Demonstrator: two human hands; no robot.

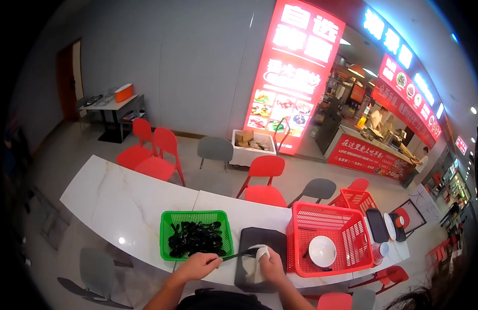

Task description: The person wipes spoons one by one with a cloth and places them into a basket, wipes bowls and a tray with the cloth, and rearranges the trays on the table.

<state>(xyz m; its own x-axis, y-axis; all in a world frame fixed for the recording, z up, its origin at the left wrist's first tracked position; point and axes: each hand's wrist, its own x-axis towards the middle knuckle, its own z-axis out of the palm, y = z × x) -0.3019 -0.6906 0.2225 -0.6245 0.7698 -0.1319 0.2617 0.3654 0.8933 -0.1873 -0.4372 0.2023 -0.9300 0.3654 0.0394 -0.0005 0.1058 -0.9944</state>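
My left hand is closed round one end of a black spoon that points to the right. The far end of the spoon runs into a white cloth, which my right hand grips around it. Below the cloth lies a dark tray at the table's near edge. To the left stands a green basket holding a heap of black spoons. Just right of the tray is a large red basket with a white bowl inside.
The white marble-look table curves away to the left. At its right end are a second red basket, a dark tray and stacked cups. Red and grey chairs surround it. Several people stand at the food stall counter.
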